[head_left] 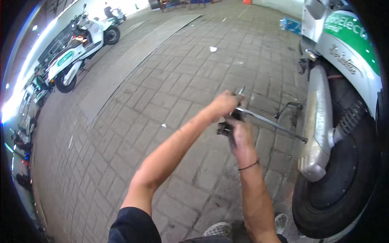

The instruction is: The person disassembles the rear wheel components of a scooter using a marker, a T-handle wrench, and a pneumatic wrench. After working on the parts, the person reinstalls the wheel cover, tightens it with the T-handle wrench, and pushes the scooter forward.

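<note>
My left hand (225,104) is closed around the handle end of a T-handle wrench (269,121). A short bright tip of its crossbar sticks up past my fingers. The long chrome shaft points right, and its dark end appears in front of the scooter's silver swingarm cover (316,121); whether they touch I cannot tell. Just below, my right hand (242,135) is curled close to the wrench handle, smeared by motion. A small dark metal piece (223,128) shows at its fingers, its kind unclear.
A white and green scooter (344,44) stands close on the right, with its rear tyre (332,202) and shock spring (350,117). Another scooter (77,52) is parked at the upper left beside a flat grey strip (133,60). Blue-wrapped bottles (291,26) lie at the back.
</note>
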`<state>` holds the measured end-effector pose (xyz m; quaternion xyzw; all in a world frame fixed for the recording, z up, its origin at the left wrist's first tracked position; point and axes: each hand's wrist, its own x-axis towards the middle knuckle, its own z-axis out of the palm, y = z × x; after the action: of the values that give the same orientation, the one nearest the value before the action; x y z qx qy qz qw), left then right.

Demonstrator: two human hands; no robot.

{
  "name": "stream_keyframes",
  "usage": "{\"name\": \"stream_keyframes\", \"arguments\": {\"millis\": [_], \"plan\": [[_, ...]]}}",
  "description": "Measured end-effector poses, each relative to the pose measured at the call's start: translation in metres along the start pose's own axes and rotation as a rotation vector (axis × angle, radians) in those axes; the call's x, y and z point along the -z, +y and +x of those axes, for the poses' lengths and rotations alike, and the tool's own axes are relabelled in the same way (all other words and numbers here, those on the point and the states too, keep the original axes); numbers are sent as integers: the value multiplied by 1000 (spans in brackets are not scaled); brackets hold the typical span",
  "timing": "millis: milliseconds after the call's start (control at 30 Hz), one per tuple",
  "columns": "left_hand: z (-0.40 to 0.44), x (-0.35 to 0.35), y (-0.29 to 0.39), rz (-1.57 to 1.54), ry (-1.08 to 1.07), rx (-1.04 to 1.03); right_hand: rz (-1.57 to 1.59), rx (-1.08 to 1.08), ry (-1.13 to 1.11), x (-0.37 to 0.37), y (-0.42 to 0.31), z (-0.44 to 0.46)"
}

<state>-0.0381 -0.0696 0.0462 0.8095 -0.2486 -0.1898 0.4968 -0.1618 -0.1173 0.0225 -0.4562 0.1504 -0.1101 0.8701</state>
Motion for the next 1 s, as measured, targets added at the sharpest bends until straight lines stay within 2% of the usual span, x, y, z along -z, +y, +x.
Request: {"name": "stream_keyframes", "arguments": {"millis": [33, 67, 133, 167, 233, 267, 300, 367, 400, 433, 467, 500, 633, 667, 733, 867, 933, 967, 1000], "plan": [[7, 5, 14, -128, -39, 142, 54, -73, 33, -10, -9, -4], [14, 2, 27, -132, -44, 122, 46, -54, 35, -12, -10, 1], [34, -9, 40, -250, -32, 388, 348, -171, 30, -14, -6, 13], [43, -10, 41, -242, -40, 377, 353, -157, 32, -19, -5, 16], [57, -12, 42, -590, -37, 421, 251, -15, 277, -44, -8, 17], [56, -17, 41, -586, -43, 421, 223, 131, 413, -59, -8, 13], [48, -20, 45, -549, 37, 371, 224, 133, 417, -60, 1, 17], [35, -23, 54, -480, 203, 265, 323, 443, 380, -51, 26, 32], [43, -26, 41, -417, 256, 162, 328, 455, 291, -43, 32, 29], [44, -27, 38, -348, 312, 63, 334, 461, 292, -35, 41, 34], [43, -28, 32, -277, 345, 21, 277, 549, 234, -27, 50, 40], [34, -27, 35, -209, 380, -15, 215, 629, 174, -18, 58, 46], [12, -18, 51, -155, 373, -37, 223, 654, 47, -9, 60, 52], [12, -17, 54, -224, 374, 4, 221, 658, 50, -5, 57, 54], [8, -21, 64, -443, 380, 178, -352, 922, 8, 0, 49, 52], [8, -26, 59, -613, 352, 160, -493, 844, -21, 21, 64, 64], [-8, -31, 62, -802, 451, 41, -676, 878, 0, 28, 69, 69], [-15, -33, 58, -799, 451, 49, -736, 885, 7, 32, 75, 73], [-21, -34, 54, -855, 468, -10, -537, 761, -97, 33, 77, 79]]}}
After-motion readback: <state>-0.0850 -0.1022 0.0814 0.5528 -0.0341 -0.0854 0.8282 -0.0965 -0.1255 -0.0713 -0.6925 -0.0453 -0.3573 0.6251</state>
